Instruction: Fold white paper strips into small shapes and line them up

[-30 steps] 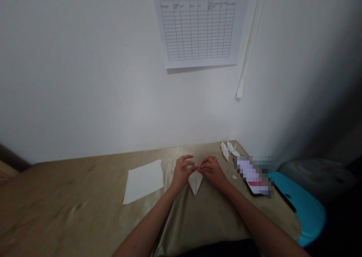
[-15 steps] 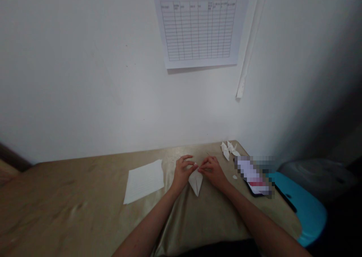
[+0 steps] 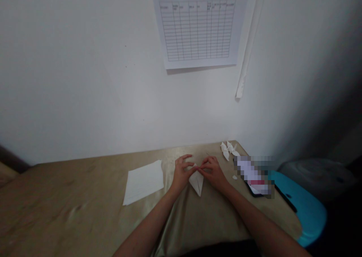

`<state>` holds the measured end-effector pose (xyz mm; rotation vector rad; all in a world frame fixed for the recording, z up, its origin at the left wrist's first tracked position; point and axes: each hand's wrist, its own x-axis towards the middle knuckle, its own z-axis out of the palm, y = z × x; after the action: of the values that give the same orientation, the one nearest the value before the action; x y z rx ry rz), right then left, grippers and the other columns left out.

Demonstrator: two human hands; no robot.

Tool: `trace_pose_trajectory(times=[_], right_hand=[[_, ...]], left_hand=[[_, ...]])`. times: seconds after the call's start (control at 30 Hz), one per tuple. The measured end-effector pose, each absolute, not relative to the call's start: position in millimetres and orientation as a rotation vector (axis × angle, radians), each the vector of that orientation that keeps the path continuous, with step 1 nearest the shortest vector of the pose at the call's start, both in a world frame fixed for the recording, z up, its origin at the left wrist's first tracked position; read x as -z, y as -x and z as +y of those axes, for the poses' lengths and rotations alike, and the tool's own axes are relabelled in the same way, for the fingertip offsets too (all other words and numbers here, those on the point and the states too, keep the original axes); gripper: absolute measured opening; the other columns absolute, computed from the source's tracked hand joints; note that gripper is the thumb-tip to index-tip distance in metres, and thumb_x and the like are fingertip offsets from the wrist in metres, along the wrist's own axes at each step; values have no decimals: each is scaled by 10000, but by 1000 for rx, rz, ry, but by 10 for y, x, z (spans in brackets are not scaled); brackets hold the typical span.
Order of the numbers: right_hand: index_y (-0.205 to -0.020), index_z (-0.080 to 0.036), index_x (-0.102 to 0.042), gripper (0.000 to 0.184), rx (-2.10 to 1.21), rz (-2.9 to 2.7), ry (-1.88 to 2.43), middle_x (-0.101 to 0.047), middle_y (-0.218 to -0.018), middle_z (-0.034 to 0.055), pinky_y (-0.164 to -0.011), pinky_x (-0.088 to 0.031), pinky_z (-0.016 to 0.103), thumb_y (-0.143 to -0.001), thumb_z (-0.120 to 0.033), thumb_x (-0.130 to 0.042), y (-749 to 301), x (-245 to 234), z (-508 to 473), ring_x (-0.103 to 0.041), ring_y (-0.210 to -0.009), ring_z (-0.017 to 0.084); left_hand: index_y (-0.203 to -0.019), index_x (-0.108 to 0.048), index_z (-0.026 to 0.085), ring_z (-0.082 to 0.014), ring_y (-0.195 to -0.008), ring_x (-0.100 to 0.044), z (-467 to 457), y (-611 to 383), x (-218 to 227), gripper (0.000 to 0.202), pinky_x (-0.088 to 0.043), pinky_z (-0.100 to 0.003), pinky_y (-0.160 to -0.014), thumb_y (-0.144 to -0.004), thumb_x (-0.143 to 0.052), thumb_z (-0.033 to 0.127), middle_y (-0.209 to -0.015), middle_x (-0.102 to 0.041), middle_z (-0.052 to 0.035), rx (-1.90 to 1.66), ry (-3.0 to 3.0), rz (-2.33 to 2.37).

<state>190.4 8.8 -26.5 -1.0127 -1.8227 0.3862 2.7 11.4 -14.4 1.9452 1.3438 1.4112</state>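
A small white paper [image 3: 197, 182], folded into a kite shape with a slit down its middle, lies on the table with its long point towards me. At its far tip my left hand [image 3: 182, 172] pinches it between thumb and forefinger, the other fingers curved away. From the other side my right hand [image 3: 213, 172] grips the same tip, its fingertips meeting my left thumb. The fingers hide part of that tip. To the left lies a stack of lined white paper sheets [image 3: 143, 182] with a torn right edge.
Folded white paper figures [image 3: 225, 151] sit at the table's far right corner. A phone [image 3: 253, 178], partly blurred out, lies nearer, with a paper scrap [image 3: 234, 177] beside it. A turquoise stool [image 3: 305, 208] stands off the right edge. A printed chart [image 3: 200, 31] hangs on the wall.
The near point of the folded paper has swung slightly to the right. Both hands keep their pinch at the far tip, the fingertips now closer together.
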Motion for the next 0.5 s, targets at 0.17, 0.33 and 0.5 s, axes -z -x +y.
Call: trace_pose_trajectory(times=[0.17, 0.33, 0.5], right_hand=[[-776, -265, -752, 176, -399, -1823, 1024, -637, -895, 46, -908, -439, 415, -874, -402, -701, -1885, 267, 90, -548, -965, 225], [-745, -241, -716, 198, -409, -1839, 1044, -642, -890, 43, -914, -430, 411, -878, -385, -695, -1887, 270, 101, -547, -964, 223], [-723, -238, -706, 209, -372, -1852, 1048, -645, -884, 44, -917, -425, 416, -872, -385, -700, -1911, 291, 127, -553, -956, 226]], left_hand=[[-780, -761, 248, -267, -1228, -548, 104, -28, 118, 57, -389, -494, -1088, -750, -809, 247, -1252, -670, -55, -1390, -1963, 1352], [-797, -733, 248, -256, -1208, -551, 84, -50, 88, 39, -397, -500, -1081, -789, -771, 246, -1227, -688, -47, -1368, -2050, 1336], [-824, -756, 272, -266, -1278, -499, 75, -45, 74, 13, -353, -525, -1121, -812, -753, 274, -1310, -653, -31, -1358, -2066, 1337]])
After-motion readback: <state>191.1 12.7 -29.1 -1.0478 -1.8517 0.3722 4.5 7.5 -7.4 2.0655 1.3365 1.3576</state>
